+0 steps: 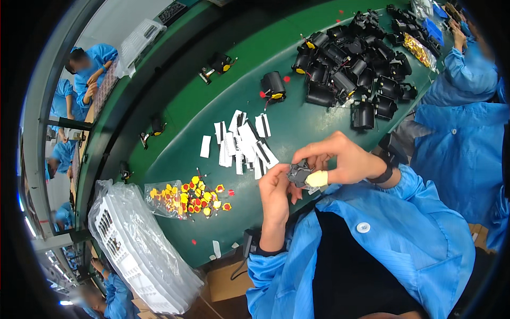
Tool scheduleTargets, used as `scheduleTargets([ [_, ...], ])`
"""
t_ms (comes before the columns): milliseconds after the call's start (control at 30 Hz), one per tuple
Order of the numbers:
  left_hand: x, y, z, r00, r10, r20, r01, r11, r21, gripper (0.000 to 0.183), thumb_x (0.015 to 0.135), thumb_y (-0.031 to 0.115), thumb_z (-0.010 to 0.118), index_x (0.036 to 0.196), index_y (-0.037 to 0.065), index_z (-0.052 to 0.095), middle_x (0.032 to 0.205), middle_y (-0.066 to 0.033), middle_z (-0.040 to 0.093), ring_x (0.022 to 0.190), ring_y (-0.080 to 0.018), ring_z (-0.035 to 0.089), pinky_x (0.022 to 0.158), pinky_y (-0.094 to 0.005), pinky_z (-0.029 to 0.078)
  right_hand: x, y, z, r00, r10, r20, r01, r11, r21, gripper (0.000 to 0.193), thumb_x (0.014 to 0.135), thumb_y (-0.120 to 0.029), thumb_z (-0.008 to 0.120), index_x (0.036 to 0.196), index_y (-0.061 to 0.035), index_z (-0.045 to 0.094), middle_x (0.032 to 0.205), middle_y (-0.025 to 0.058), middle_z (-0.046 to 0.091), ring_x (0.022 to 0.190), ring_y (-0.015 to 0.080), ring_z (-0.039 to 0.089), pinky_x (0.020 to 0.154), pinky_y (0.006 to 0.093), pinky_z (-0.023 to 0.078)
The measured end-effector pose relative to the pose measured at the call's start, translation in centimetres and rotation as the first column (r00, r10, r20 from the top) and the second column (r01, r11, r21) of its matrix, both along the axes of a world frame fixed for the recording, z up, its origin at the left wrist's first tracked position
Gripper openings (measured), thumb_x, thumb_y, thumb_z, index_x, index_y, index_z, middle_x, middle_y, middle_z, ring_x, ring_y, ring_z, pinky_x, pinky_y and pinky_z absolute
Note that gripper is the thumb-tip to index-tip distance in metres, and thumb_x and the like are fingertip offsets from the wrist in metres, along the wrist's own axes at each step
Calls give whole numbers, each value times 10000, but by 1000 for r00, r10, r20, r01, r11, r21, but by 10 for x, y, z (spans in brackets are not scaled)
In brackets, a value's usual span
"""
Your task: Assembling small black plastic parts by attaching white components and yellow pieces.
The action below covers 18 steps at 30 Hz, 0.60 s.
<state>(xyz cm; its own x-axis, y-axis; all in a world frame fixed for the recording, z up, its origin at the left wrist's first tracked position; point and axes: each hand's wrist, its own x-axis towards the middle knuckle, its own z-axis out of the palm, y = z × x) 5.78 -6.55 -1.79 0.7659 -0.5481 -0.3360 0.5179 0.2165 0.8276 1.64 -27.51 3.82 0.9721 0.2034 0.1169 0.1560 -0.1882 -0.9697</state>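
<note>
Close in front of my chest, both hands hold a small black plastic part (299, 174). My left hand (274, 192) pinches it from the left side. My right hand (342, 159) is closed on it from the right, with a yellow cover over the thumb (317, 179). The fingers hide much of the part's shape. Just beyond my hands lies a loose pile of white strips (247, 142), several with black bands. To the left, yellow and red round pieces (199, 198) spill beside a clear plastic bag (163, 198) of similar pieces.
Black plastic housings (345, 64) are heaped at the far right of the green table (223, 234). One housing (273, 86) stands apart. A plastic-wrapped stack of white trays (139, 250) is at the left edge. A co-worker in blue (457, 80) sits at the right, near a bag of gold-coloured pieces (419, 50).
</note>
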Motion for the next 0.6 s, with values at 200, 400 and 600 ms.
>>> scheduleTargets([
  [200, -12, 27, 38, 288, -269, 919, -538, 748, 388, 215, 800, -58, 591, 1007, -38, 644, 786, -158, 601, 702, -318, 575, 649, -384, 460, 7, 18, 1, 960, -15, -280, 44, 994, 98, 170, 810, -19, 764, 931, 40, 659, 660, 5, 597, 580, 35, 551, 524, 210, 449],
  [400, -34, 64, 37, 646, -147, 749, -393, 778, 491, 305, 791, 28, 727, 1082, 10, 638, 696, -71, 560, 585, -160, 532, 561, -292, 433, 27, 71, 7, 891, 213, -400, -156, 973, 170, 78, 848, 23, 670, 913, 60, 648, 599, 42, 581, 470, 77, 545, 431, 261, 399],
  [600, -41, 113, 24, 811, 107, 575, -421, 790, 446, 173, 834, -4, 725, 994, 3, 659, 615, -2, 506, 555, -57, 455, 523, -235, 362, 84, 113, -2, 921, 316, 227, -215, 899, -381, 185, 836, -92, 646, 946, 57, 656, 674, 224, 638, 600, 359, 660, 520, 424, 491],
])
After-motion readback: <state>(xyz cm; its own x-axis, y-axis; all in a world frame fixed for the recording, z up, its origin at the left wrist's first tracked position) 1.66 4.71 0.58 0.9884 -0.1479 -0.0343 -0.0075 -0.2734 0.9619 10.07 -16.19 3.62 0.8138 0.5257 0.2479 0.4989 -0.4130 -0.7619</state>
